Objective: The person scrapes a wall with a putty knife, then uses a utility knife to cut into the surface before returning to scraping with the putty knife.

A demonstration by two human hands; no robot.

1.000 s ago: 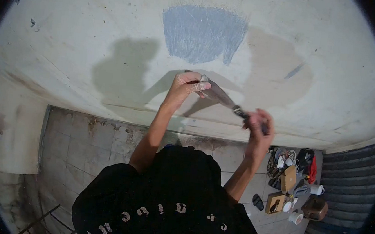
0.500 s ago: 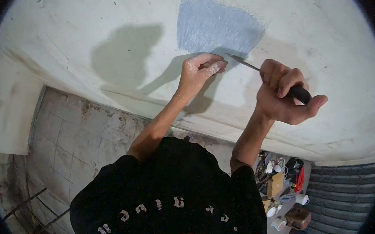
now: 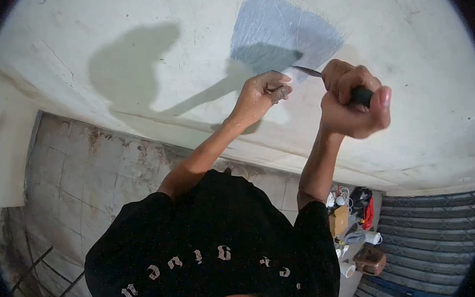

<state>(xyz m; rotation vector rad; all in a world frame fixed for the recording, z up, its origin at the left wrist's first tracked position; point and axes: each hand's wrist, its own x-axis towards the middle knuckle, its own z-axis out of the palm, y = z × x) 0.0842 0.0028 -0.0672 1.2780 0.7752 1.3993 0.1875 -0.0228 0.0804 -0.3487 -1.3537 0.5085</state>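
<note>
My right hand is wrapped round the black handle of a putty knife, thumb sticking out at the end. The knife's thin metal blade shows almost edge-on and points left, over the lower part of a blue-grey patch on the pale wall. Just below and left of the blade tip is my left hand, apart from it. Its fingers are curled in with the thumb near them, and whitish dust covers the thumb and fingertips. What lies inside those fingers, if anything, is hidden.
Cracks and stains mark the wall. Behind me lies a dirty tiled floor. Assorted items, among them a cardboard box, a white cup and a brown container, lie at lower right beside a slatted metal shutter.
The view has shifted slightly. My right hand has moved left and up with the putty knife, its blade now more level. My left thumb has parted a little from the index finger.
</note>
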